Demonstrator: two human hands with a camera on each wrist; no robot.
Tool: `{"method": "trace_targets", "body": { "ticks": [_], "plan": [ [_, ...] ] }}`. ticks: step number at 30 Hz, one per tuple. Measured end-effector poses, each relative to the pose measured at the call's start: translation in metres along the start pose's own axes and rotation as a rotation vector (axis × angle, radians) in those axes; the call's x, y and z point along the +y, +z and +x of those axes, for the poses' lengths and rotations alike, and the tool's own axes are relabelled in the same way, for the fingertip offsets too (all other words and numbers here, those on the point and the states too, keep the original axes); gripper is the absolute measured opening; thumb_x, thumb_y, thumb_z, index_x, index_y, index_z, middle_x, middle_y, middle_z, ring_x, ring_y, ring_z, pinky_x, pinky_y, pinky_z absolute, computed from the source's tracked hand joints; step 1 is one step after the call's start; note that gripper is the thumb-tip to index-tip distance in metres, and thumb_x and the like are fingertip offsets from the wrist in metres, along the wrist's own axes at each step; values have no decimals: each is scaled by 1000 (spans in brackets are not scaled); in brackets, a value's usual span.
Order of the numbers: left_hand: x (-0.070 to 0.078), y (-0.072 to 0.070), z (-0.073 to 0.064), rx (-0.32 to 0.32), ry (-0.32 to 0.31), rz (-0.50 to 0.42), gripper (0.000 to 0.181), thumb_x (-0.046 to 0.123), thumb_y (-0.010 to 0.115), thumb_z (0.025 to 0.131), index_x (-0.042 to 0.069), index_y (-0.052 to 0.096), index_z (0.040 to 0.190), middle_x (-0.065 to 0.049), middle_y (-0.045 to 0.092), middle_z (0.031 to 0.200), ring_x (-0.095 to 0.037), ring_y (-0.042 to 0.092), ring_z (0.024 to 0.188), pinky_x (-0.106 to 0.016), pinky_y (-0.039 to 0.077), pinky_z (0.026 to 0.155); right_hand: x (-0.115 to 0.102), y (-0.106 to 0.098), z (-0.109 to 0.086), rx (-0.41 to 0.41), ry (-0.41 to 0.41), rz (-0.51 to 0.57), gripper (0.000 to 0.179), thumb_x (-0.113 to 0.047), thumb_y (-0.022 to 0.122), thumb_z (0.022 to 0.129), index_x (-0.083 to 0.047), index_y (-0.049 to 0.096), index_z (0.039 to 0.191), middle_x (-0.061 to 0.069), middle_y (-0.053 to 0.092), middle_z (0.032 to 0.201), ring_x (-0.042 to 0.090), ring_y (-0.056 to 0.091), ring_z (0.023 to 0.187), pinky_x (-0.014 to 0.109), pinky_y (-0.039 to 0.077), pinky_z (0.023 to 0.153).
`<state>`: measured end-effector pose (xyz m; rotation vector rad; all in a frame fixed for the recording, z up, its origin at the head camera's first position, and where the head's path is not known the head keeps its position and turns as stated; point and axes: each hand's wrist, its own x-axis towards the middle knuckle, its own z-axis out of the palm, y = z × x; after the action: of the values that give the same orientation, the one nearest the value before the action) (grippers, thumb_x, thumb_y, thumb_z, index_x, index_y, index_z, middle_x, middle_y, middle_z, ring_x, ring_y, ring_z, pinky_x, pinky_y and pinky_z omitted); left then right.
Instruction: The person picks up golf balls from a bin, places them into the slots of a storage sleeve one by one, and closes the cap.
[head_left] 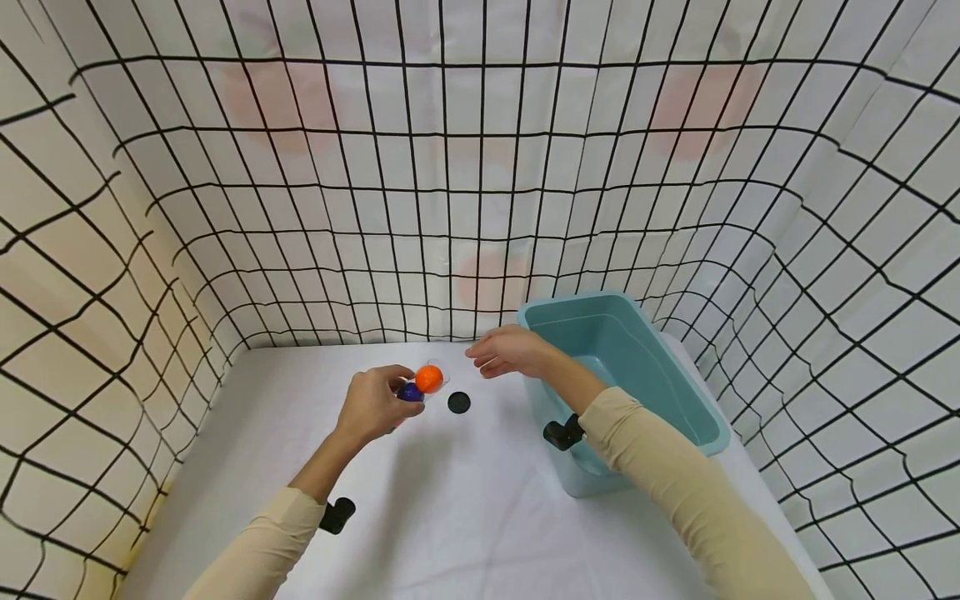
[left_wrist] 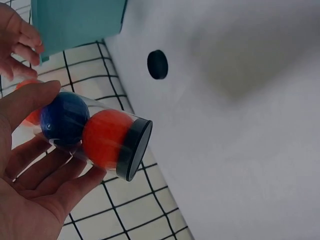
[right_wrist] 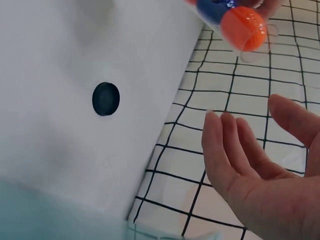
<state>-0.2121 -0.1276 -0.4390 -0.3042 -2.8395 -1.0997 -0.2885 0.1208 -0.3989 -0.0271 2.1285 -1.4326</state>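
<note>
My left hand (head_left: 372, 404) grips a clear tube (left_wrist: 95, 107) between thumb and fingers, tilted above the white table. Inside it sit a blue ball (left_wrist: 65, 117) in the middle and an orange ball (left_wrist: 106, 137) by the black end cap (left_wrist: 134, 150). Another orange ball (right_wrist: 244, 29) lies at the opposite end, where the tube's rim shows no cap. My right hand (head_left: 517, 352) hovers right of the tube, fingers slightly bent, holding nothing. Below, on the table, lies a loose round black cap (head_left: 459, 402).
A teal plastic tub (head_left: 637, 392) stands on the table's right side, partly behind my right forearm. Black grid netting (head_left: 480, 158) with white cloth behind it encloses the back and both sides of the white table (head_left: 480, 517).
</note>
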Motion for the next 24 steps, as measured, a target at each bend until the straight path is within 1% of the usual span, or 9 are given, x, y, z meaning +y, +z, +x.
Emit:
{"method": "trace_targets", "body": {
  "ticks": [2, 5, 9, 12, 14, 16, 18, 21, 24],
  "plan": [
    [-3, -3, -1, -1, -13, 8, 41, 21, 88, 75, 5, 75, 110, -16, 77, 95, -25, 72, 81, -39, 61, 71, 0, 5, 7, 34, -8, -19, 35, -22, 70, 95, 1, 67, 122, 18, 68, 120, 25, 70, 96, 35, 59, 90],
    [-7, -7, -3, -4, -41, 22, 43, 22, 88, 75, 5, 75, 112, -17, 77, 98, -27, 72, 83, -39, 61, 72, 1, 14, 17, 91, -21, -47, 37, -20, 72, 94, 1, 66, 123, 18, 69, 120, 27, 68, 98, 33, 60, 89],
    [-13, -12, -5, -3, -68, 30, 45, 22, 88, 75, 5, 74, 114, -18, 76, 99, -29, 72, 85, -40, 62, 72, 5, 29, 28, 201, -30, -80, 42, -19, 75, 91, 0, 65, 128, 16, 69, 124, 27, 67, 98, 33, 59, 89],
    [-17, -15, -6, 6, -67, 31, 44, 22, 88, 75, 5, 74, 114, -18, 77, 99, -30, 73, 85, -42, 62, 73, 13, 40, 36, 307, -30, -121, 44, -21, 76, 90, -3, 65, 128, 16, 67, 127, 28, 69, 102, 37, 58, 92],
    [-19, -17, -6, 8, -62, 32, 44, 22, 88, 75, 4, 74, 113, -19, 77, 100, -30, 73, 86, -42, 62, 74, 20, 46, 41, 373, -36, -147, 46, -23, 77, 89, -4, 66, 129, 16, 65, 131, 31, 66, 112, 42, 55, 97],
    [-21, -18, -7, 11, -62, 30, 44, 22, 88, 75, 4, 74, 113, -19, 77, 100, -31, 74, 87, -43, 62, 75, 28, 52, 46, 435, -45, -159, 45, -25, 78, 87, -5, 67, 127, 17, 67, 128, 35, 59, 124, 46, 52, 99],
    [-23, -18, -8, 10, -65, 30, 45, 22, 88, 75, 4, 74, 113, -19, 77, 101, -31, 74, 87, -44, 62, 75, 36, 58, 50, 484, -59, -157, 45, -26, 79, 86, -6, 69, 125, 15, 70, 124, 37, 53, 128, 48, 50, 99],
    [-26, -19, -9, 11, -73, 29, 45, 21, 88, 76, 4, 74, 114, -20, 77, 101, -32, 74, 88, -44, 62, 76, 48, 67, 57, 544, -80, -133, 42, -25, 81, 83, -6, 70, 119, 15, 75, 111, 37, 51, 125, 46, 50, 96],
    [-28, -20, -10, 17, -78, 28, 45, 21, 88, 76, 3, 74, 114, -20, 76, 102, -32, 74, 88, -44, 62, 76, 59, 76, 63, 578, -97, -106, 41, -23, 84, 81, -6, 70, 116, 15, 75, 109, 36, 51, 121, 44, 48, 93]
  ]
}}
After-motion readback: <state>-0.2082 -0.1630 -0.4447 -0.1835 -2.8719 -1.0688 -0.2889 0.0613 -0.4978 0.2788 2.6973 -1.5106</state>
